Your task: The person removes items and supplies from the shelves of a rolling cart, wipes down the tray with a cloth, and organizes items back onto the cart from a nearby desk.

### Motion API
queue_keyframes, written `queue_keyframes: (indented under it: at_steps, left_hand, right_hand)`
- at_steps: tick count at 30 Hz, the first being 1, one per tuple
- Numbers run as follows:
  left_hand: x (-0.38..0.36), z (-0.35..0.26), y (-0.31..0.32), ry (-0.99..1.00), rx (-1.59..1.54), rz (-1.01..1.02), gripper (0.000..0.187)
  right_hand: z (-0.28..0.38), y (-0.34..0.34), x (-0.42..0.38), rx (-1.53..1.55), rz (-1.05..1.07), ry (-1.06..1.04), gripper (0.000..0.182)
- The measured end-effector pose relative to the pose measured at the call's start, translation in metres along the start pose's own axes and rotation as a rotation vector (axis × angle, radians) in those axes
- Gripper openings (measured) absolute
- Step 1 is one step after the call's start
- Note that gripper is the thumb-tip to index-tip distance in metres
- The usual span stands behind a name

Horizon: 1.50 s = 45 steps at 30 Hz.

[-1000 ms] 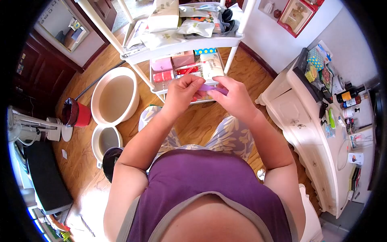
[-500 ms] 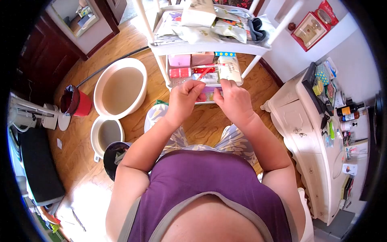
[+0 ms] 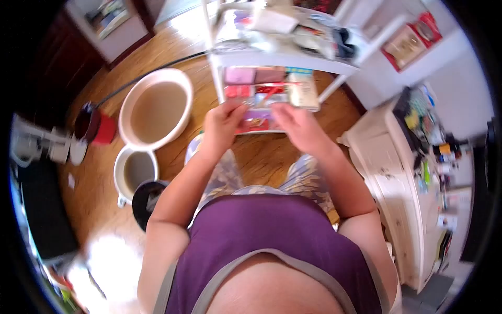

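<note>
Both hands are in front of the lower shelf of a white cart (image 3: 293,60), which holds pink boxes (image 3: 240,75), red packets (image 3: 239,91) and a cream package (image 3: 303,94). My left hand (image 3: 224,123) is closed with its fingers bent together; blur hides what it pinches, if anything. To its right, my right hand (image 3: 296,123) has its fingers stretched toward the left one, and a gap separates the two. A thin red strip (image 3: 270,94) shows above and between the hands, and I cannot tell whether either touches it.
Two basins of murky water, one large (image 3: 157,112) and one small (image 3: 138,170), stand on the wooden floor at left, near a red bin (image 3: 104,130) and a dark container (image 3: 146,204). A cream cabinet (image 3: 387,172) with bottles on top is at right.
The view has shifted slightly and blurred. My right hand has lowered and moved left, its fingers now straighter. My left hand has moved slightly left in the view.
</note>
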<state>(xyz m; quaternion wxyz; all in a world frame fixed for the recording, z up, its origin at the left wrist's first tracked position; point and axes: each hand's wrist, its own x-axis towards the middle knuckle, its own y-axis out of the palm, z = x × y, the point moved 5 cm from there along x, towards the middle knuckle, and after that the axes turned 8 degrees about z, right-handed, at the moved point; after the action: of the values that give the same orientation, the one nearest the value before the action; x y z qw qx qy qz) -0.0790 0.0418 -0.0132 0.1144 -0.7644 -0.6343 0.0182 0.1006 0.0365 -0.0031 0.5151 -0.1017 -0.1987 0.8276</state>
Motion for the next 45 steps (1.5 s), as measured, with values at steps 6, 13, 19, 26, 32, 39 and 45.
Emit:
queue_keyframes:
  at_steps: [6,13,19,26,32,39,45]
  left_hand:
    - [0.004,0.007,0.039,-0.045,-0.011,0.152,0.018]
    - [0.028,-0.017,0.048,0.113,-0.062,0.206,0.024]
    - [0.045,-0.075,0.012,0.47,0.117,-0.171,0.027]
    - [0.032,-0.165,-0.023,0.97,0.573,-0.495,0.029]
    - [0.03,-0.273,-0.026,1.19,0.977,-0.406,0.026]
    - [0.155,-0.365,-0.036,0.536,0.911,0.09,0.047]
    - [0.231,-0.331,-0.055,0.209,1.441,0.351,0.045]
  right_hand:
    - [-0.011,-0.019,-0.033,-0.15,-0.002,-0.045,0.021]
    - [-0.138,-0.172,-0.168,0.49,-1.091,0.342,0.022]
    - [-0.267,-0.291,-0.288,0.821,-1.45,0.376,0.013]
    - [-0.345,-0.365,-0.335,0.983,-1.568,0.219,0.023]
    - [-0.341,-0.37,-0.336,0.878,-1.563,0.339,0.019]
    - [-0.226,-0.3,-0.233,0.574,-1.368,0.115,0.027]
    - [-0.145,-0.163,-0.147,0.558,-0.82,0.077,0.02]
